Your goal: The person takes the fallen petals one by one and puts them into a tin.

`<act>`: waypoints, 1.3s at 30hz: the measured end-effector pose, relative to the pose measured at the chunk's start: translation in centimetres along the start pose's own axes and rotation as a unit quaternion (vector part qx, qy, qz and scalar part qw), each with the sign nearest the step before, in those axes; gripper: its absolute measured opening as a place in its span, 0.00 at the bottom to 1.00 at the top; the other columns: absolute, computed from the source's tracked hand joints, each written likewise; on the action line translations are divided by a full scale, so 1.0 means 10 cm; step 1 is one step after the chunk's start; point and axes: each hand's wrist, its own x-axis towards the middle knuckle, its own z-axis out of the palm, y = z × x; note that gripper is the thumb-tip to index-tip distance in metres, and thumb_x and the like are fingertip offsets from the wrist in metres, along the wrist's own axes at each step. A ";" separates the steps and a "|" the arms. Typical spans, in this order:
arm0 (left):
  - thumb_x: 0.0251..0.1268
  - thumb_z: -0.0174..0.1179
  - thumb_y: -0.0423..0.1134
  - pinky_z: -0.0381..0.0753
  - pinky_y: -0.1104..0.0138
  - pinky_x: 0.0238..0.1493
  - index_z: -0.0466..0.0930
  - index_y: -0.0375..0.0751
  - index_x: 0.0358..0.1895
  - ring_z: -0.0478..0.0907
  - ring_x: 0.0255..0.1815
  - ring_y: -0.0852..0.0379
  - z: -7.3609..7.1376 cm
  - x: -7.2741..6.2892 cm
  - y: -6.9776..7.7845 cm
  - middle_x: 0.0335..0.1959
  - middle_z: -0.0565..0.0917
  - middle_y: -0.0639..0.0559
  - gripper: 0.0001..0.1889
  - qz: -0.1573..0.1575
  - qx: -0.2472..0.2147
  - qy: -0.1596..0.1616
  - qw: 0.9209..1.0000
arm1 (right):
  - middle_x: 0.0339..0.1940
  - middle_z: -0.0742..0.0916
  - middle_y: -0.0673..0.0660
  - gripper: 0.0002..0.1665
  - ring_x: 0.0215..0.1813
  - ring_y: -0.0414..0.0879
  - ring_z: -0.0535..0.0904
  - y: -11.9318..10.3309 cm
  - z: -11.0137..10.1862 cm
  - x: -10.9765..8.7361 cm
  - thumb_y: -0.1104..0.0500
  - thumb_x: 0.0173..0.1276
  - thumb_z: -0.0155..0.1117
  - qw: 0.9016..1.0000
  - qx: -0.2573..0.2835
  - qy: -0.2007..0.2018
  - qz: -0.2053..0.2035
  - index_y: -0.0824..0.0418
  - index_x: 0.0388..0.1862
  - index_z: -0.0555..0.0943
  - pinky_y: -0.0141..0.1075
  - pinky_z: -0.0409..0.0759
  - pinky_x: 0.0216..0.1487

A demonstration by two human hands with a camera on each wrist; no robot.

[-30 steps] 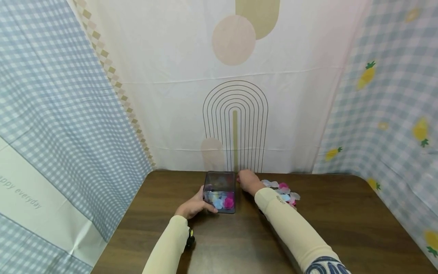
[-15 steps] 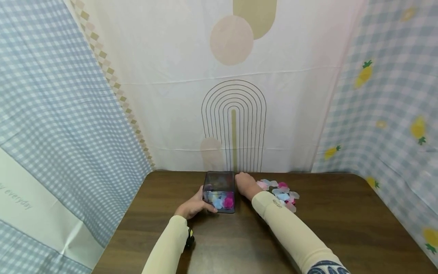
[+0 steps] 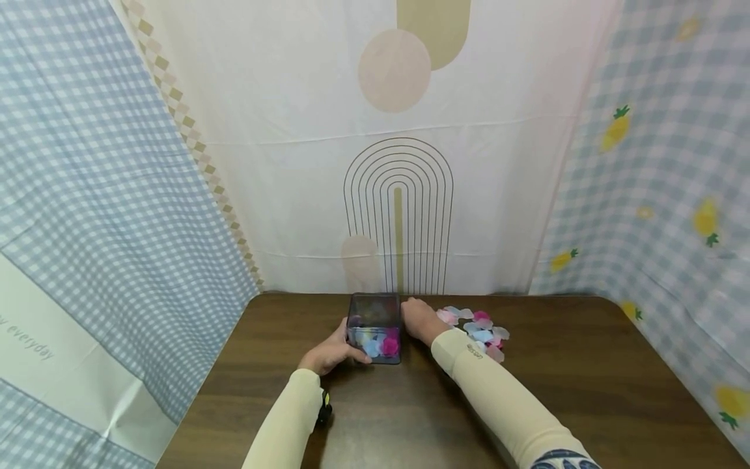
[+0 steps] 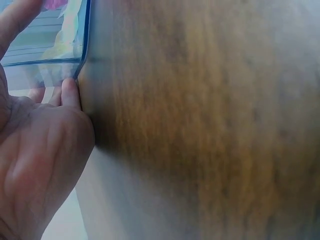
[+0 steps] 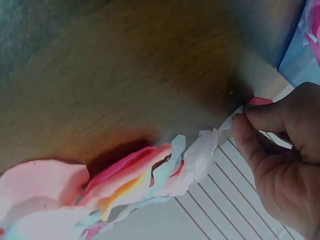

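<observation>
A clear plastic box (image 3: 375, 311) with a dark rim stands near the back edge of the table, holding blue, pink and pale artificial flower petals. My left hand (image 3: 331, 350) grips its left side, the thumb across the front and the other fingers by the side wall. Close by the box's right wall, my right hand (image 3: 419, 319) is low at the table. In the right wrist view, its thumb and index finger pinch a red petal (image 5: 260, 101), mostly hidden by the fingertips. A whitish petal (image 5: 200, 155) reaches up to those fingertips.
Loose petals (image 3: 482, 335) in pink, white and pale blue lie in a pile right of my right hand. Behind the wooden table (image 3: 398, 410) hangs a white patterned curtain (image 3: 293, 195), with checked cloth at both sides.
My right hand has drawn slightly down, uncovering more of the petal pile beside it. The left hand and the box stay put, while the head view shifts a little.
</observation>
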 end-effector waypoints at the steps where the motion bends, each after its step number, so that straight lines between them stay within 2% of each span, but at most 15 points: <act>1: 0.48 0.80 0.26 0.77 0.67 0.57 0.51 0.43 0.80 0.76 0.58 0.50 0.00 0.00 0.00 0.65 0.76 0.39 0.58 -0.001 0.000 -0.001 1.000 | 0.43 0.88 0.68 0.03 0.48 0.63 0.87 0.00 0.00 -0.01 0.69 0.66 0.68 1.000 0.003 0.000 0.001 0.67 0.37 0.87 0.54 0.88 0.53; 7: 0.48 0.80 0.26 0.78 0.67 0.55 0.50 0.42 0.81 0.76 0.58 0.50 0.01 0.02 0.01 0.65 0.76 0.38 0.58 0.000 -0.001 -0.004 1.000 | 0.49 0.86 0.70 0.11 0.55 0.64 0.84 0.01 -0.02 -0.05 0.69 0.68 0.68 1.000 0.020 -0.012 0.006 0.70 0.48 0.84 0.56 0.85 0.60; 12: 0.46 0.80 0.25 0.79 0.66 0.51 0.51 0.41 0.79 0.74 0.57 0.50 0.02 0.02 0.02 0.64 0.75 0.39 0.57 0.005 -0.002 -0.005 1.000 | 0.51 0.86 0.71 0.15 0.56 0.66 0.84 0.05 0.00 -0.05 0.68 0.68 0.69 1.000 0.021 -0.016 0.009 0.71 0.52 0.82 0.56 0.85 0.61; 18: 0.46 0.79 0.24 0.79 0.66 0.52 0.52 0.41 0.80 0.74 0.57 0.50 0.02 0.01 0.02 0.64 0.76 0.39 0.58 0.006 0.000 -0.007 1.000 | 0.49 0.87 0.73 0.15 0.55 0.67 0.85 0.07 -0.04 -0.08 0.69 0.66 0.70 0.999 0.032 -0.022 -0.003 0.72 0.50 0.80 0.57 0.85 0.60; 24: 0.48 0.80 0.26 0.81 0.65 0.48 0.51 0.42 0.80 0.75 0.54 0.51 -0.01 0.01 0.00 0.63 0.76 0.38 0.57 0.001 -0.002 -0.013 1.000 | 0.41 0.86 0.64 0.11 0.52 0.60 0.84 0.19 -0.05 -0.07 0.70 0.66 0.70 0.998 0.047 -0.044 -0.029 0.67 0.45 0.79 0.53 0.84 0.58; 29: 0.49 0.79 0.25 0.79 0.65 0.51 0.50 0.43 0.81 0.75 0.56 0.50 -0.03 0.00 -0.01 0.66 0.76 0.37 0.58 0.006 -0.005 -0.012 1.000 | 0.34 0.82 0.59 0.10 0.40 0.51 0.77 0.31 -0.10 -0.10 0.74 0.62 0.62 0.994 0.104 -0.012 -0.033 0.63 0.38 0.76 0.46 0.80 0.44; 31: 0.49 0.79 0.25 0.79 0.65 0.51 0.50 0.43 0.81 0.75 0.57 0.50 -0.04 0.00 -0.01 0.66 0.76 0.37 0.58 0.004 -0.003 -0.011 1.000 | 0.34 0.82 0.58 0.08 0.38 0.48 0.75 0.35 -0.16 -0.13 0.74 0.65 0.59 0.991 0.133 0.007 -0.029 0.62 0.37 0.76 0.42 0.78 0.41; 36: 0.48 0.79 0.26 0.79 0.65 0.52 0.51 0.44 0.81 0.75 0.56 0.50 -0.03 -0.01 0.01 0.65 0.76 0.38 0.58 -0.003 -0.001 -0.003 1.000 | 0.40 0.85 0.58 0.05 0.40 0.47 0.78 0.41 -0.37 -0.22 0.68 0.80 0.55 0.980 0.194 0.044 -0.007 0.64 0.46 0.79 0.42 0.79 0.43; 39: 0.48 0.79 0.25 0.80 0.64 0.49 0.51 0.43 0.80 0.76 0.54 0.50 -0.02 -0.02 0.02 0.63 0.77 0.37 0.57 0.000 -0.003 -0.004 1.000 | 0.44 0.86 0.59 0.06 0.42 0.48 0.80 0.41 -0.51 -0.28 0.64 0.83 0.55 0.973 0.222 0.069 0.002 0.64 0.49 0.79 0.44 0.81 0.45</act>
